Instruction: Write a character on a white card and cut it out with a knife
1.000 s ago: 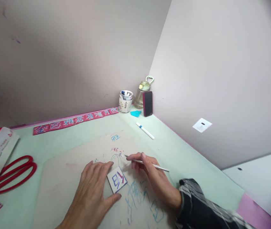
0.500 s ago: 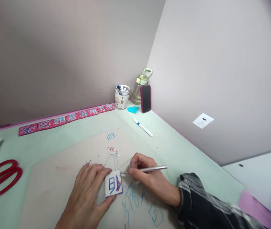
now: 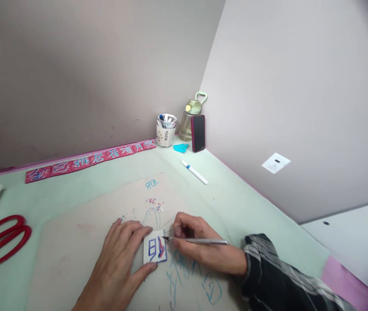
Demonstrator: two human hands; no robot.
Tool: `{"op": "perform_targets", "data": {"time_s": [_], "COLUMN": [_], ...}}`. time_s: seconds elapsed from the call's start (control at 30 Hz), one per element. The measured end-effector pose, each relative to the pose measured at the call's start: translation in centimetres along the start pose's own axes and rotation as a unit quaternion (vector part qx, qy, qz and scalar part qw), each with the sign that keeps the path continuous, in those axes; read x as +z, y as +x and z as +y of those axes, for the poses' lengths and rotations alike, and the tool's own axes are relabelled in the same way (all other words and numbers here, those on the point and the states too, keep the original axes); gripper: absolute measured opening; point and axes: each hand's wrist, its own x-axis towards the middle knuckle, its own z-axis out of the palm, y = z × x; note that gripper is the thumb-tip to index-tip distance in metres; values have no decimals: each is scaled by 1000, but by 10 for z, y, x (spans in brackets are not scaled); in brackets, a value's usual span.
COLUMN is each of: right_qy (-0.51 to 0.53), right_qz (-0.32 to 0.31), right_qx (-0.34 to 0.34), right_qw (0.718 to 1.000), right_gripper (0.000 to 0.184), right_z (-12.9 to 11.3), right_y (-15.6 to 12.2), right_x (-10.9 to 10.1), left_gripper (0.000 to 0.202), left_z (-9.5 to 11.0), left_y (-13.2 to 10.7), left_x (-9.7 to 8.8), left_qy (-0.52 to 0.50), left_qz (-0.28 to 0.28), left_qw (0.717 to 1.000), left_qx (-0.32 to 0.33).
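Note:
A small white square block [image 3: 154, 247] with a character drawn in blue and some red on its right part lies flat on the drawn-on sheet. The fingers and thumb of my left hand [image 3: 119, 255] clasp it from the left, at its top and bottom edges. My right hand [image 3: 206, 252] grips a slim silver craft knife [image 3: 211, 241] like a pen. The knife's dark pointed tip is at the block's upper right part, beside the red strokes.
Beneath lies a large beige sheet [image 3: 70, 250] with blue marker writing and coloured crumbs [image 3: 153, 201]. Red-handled scissors [image 3: 25, 235] rest at left. Behind are a row of red character tiles [image 3: 98, 158], a pen jar [image 3: 165, 134], a bottle [image 3: 185, 127], a phone [image 3: 198, 134] and a white marker [image 3: 195, 172].
The knife tip has moved from the block's right edge onto its upper right face, and my right hand sits slightly lower. My left hand keeps its hold on the block.

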Motion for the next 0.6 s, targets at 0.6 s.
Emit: {"op": "perform_targets", "data": {"time_s": [0.6], "right_qy": [97], "right_qz": [103], "right_qx": [4], "right_qw": [990], "right_gripper": [28], "right_z": [3], "right_y": [6], "right_x": [7], "left_gripper": [67], "left_z": [14], "left_y": [1], "left_x": [11], "left_qy": [103], "left_qz": [47], "left_qw": [993], "left_qx": [31]}}
